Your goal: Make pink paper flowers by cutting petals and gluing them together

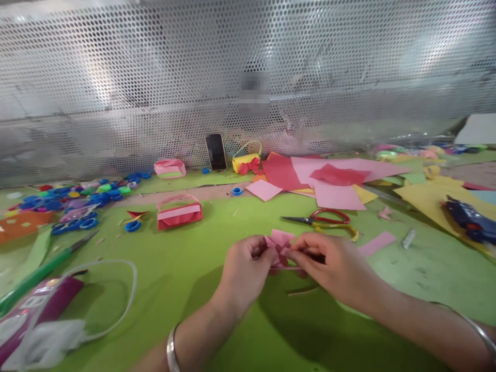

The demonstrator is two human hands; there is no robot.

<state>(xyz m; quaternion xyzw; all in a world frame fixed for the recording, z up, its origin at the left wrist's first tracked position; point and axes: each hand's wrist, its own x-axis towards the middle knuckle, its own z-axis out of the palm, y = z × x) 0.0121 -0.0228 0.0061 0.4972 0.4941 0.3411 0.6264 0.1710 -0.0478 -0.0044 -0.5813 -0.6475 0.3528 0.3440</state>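
Pink paper [281,238], green tabletop [182,274], orange piece [23,227] with pale dots

Just below the left hand [246,271], a person is wearing a rigid silver-coloured bangle [171,350], a smooth, rounded band that is gleaming with pale highlights and running out of sight at the lower edge. On the forearm of the right hand [337,263], a second silvery bangle [481,333] is catching the light near the right edge, while a thin dark line [449,308] is curving away from it, too slight to tell as cord or rim. Both hands are showing bare fingers, and both visible forearms are appearing sleeveless.
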